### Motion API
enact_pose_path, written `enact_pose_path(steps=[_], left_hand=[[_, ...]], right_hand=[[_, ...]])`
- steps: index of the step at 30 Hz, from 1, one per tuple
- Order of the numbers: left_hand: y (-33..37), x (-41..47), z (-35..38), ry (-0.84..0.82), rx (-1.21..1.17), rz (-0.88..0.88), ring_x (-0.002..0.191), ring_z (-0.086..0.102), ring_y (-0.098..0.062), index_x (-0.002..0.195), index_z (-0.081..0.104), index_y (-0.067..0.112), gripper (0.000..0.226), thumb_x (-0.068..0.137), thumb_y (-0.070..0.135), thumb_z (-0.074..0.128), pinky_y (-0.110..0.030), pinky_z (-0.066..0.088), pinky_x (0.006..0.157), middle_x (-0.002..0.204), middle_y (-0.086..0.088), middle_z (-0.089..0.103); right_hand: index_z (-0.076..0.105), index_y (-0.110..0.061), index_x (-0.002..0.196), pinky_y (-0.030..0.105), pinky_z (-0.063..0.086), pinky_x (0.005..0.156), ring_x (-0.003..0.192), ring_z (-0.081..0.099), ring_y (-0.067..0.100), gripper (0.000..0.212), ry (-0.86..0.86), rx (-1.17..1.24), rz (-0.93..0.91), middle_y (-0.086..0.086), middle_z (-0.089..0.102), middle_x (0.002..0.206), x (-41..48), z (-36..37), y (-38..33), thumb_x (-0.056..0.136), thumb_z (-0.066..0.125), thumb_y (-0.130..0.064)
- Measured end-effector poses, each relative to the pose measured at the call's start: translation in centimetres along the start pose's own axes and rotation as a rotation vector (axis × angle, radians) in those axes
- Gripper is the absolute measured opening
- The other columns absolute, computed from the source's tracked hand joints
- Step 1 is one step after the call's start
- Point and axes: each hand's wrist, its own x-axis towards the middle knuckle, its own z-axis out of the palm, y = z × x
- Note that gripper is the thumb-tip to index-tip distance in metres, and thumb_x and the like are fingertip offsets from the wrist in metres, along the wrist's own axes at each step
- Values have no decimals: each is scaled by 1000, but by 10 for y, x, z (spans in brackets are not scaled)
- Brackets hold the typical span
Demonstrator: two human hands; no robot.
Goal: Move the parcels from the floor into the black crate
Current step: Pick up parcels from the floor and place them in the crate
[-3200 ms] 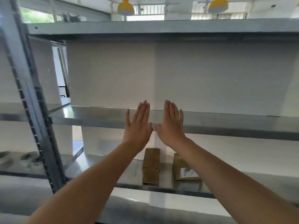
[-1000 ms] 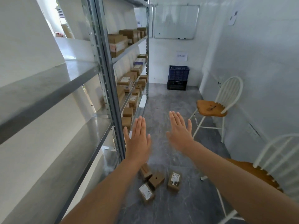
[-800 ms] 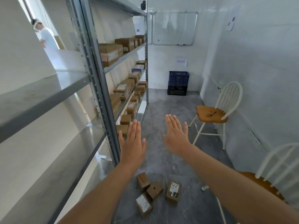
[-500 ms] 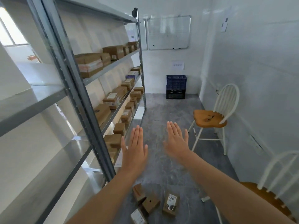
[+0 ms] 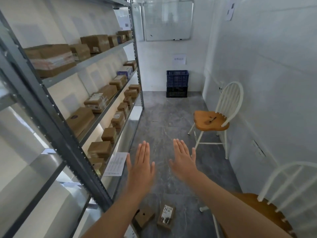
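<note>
Left hand (image 5: pixel 141 170) and right hand (image 5: pixel 183 162) out in front, backs up, fingers straight and close together, flat open, holding nothing. Two parcels on the floor (image 5: pixel 171 131) below the forearms: a plain one (image 5: pixel 144 218) just beside a labelled one (image 5: pixel 166 216). Black crate (image 5: pixel 176 91) at the far wall, under a blue crate (image 5: pixel 177 77). Shelves (image 5: pixel 96 60) along the left edge, chair (image 5: pixel 212 121) on the right.

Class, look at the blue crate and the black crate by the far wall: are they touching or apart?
Touching. The head view shows the blue crate stacked directly on the black crate, their edges meeting with no gap between them.
</note>
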Motion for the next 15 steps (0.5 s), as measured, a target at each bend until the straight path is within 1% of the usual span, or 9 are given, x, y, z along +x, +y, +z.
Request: enact_pose_path(steps=[4,7,9,12,15], left_hand=[[-15,16,15,-24,-17,-27,149,-17,-10,155,-12,21,66,104,35,27,-46,-19,116,164,6,-14],[-26,37,27,-37,-11,-15,150,-15,-11,153,-14,21,66,104,35,28,-49,-13,119,164,5,-13],[-31,56,33,-46,-18,-30,149,-18,-10,154,-14,20,66,104,36,27,-51,-10,120,165,4,-13],[-37,83,38,-54,-64,-37,145,-23,-8,157,-8,18,65,105,35,27,-52,-3,122,165,4,-12],[-45,108,39,-65,-84,-18,146,-21,-10,157,-6,16,65,105,36,27,-52,-2,123,165,2,-13]], right_hand=[[-9,-17,156,53,-10,119,150,-15,12,76,-25,25,-3,-5,-9,165,23,8,-5,101,41,-31],[-9,-17,156,53,-11,118,150,-16,12,77,-18,12,-20,-5,-9,165,43,11,-11,99,41,-30],[-8,-17,157,52,-12,117,150,-15,11,78,-9,-4,-11,-6,-9,165,60,9,-15,99,42,-29],[-9,-18,157,52,-11,117,150,-15,11,78,-18,-31,15,-6,-10,165,89,2,-17,99,43,-32],[-8,-19,157,52,-9,118,150,-14,12,78,-22,-76,60,-6,-10,165,118,-3,-20,100,42,-37]])
